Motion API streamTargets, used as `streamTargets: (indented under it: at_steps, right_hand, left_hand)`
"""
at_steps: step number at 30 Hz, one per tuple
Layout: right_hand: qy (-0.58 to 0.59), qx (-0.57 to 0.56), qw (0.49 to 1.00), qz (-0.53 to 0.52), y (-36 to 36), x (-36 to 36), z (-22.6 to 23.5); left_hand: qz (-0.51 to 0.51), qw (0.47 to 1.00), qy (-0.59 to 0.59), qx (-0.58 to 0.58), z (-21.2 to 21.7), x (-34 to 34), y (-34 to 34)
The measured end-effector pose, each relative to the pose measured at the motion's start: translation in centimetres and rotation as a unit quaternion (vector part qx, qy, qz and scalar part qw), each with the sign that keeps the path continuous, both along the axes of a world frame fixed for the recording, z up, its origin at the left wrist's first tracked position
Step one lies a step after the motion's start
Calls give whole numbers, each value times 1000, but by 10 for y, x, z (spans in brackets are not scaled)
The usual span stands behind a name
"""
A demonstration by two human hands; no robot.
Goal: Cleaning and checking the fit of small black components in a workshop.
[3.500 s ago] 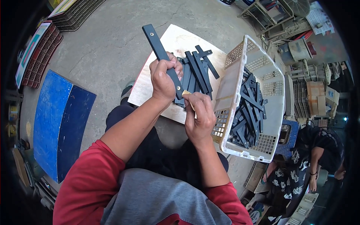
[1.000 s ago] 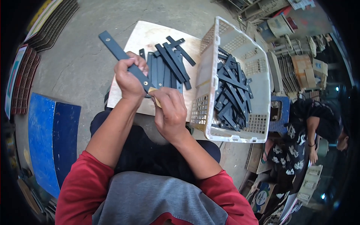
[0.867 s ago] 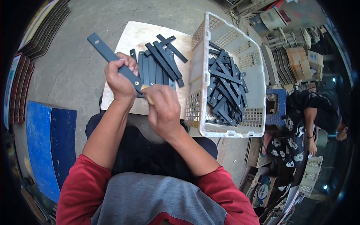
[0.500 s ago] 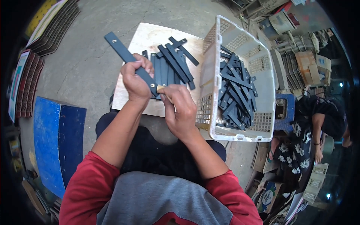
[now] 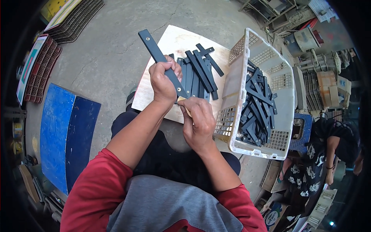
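Observation:
A flat dark strip [image 5: 154, 48] with a small metal-ringed hole near each end is gripped in my left hand [image 5: 164, 82], its fingers wrapped round the middle. The strip slants from upper left down toward my right hand [image 5: 199, 123]. That hand is closed on a small tan piece [image 5: 181, 99], pinched by the strip's lower end; its kind is unclear and the fingers cover most of it. Under and beyond my hands, several similar dark strips [image 5: 201, 69] lie in a loose pile on a pale wooden board [image 5: 178, 36].
A white plastic crate [image 5: 232, 87] holding many dark strips [image 5: 258, 104] stands right of the board. On the left is a blue box [image 5: 56, 131], with reddish-brown crates [image 5: 38, 79] beyond it. Another person's arm [image 5: 331, 154] shows at the far right among boxes and stacked goods.
The whole scene has shifted rightward in view as the head turned. My left hand still grips the strip, and my right hand keeps the tan piece at its lower end.

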State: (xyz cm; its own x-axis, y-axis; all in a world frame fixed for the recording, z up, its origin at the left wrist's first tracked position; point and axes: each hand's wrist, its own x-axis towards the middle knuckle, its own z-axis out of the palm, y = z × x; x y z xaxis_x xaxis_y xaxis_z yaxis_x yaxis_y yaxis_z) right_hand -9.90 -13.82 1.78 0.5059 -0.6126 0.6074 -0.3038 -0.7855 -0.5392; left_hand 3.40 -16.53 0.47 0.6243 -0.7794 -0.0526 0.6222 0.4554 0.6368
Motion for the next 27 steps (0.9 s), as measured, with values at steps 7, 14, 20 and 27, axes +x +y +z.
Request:
streamTargets:
  at_steps: [7, 14, 20, 27]
  right_hand:
    - [6, -3, 1000, 10, 0, 0, -3]
    - [-28, 97, 995, 16, -12, -8, 0]
    - [-12, 72, 997, 29, -12, -9, -2]
    - [-6, 57, 998, 21, -11, -10, -5]
  left_hand:
    - [-55, 997, -15, 46, -1, 1, -4]
    - [-243, 947, -131, 167, -1, -3, -5]
    - [-232, 935, -182, 195, 2, -6, -5]
    - [-244, 927, -214, 188, 8, -3, -4]
